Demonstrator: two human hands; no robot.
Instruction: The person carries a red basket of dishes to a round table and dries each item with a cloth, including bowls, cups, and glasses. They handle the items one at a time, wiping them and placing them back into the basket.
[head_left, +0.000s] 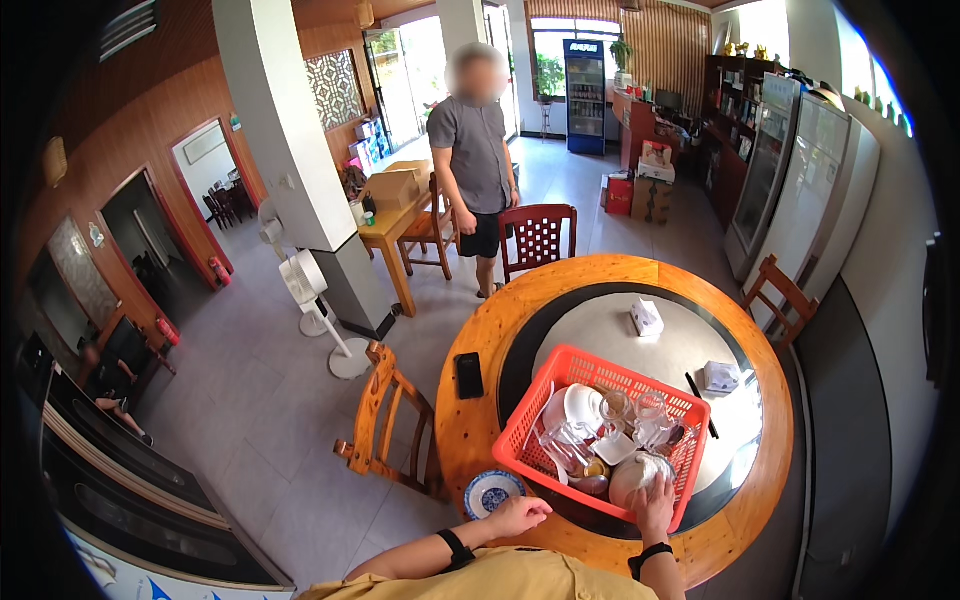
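Observation:
A red plastic basket (517, 442) stands on the round table, partly on its turntable. In it lie a white bowl (583, 403), several clear glasses (568, 448), a small white square dish (615, 448) and a rounded pale bowl (627, 480). My right hand (655, 501) reaches over the basket's near right side. Its fingers touch a crumpled white item (654, 466), perhaps cloth, on the pale bowl; their grip is hidden. My left hand (523, 516) hovers empty, fingers loosely bent, beside a blue-and-white plate (493, 496) near the table's edge.
On the wooden table (469, 322) lies a black phone (469, 376). Two tissue packs (646, 318) and black chopsticks (702, 405) rest on the turntable (577, 322). A wooden chair (390, 420) stands left; a person (472, 165) stands beyond the table.

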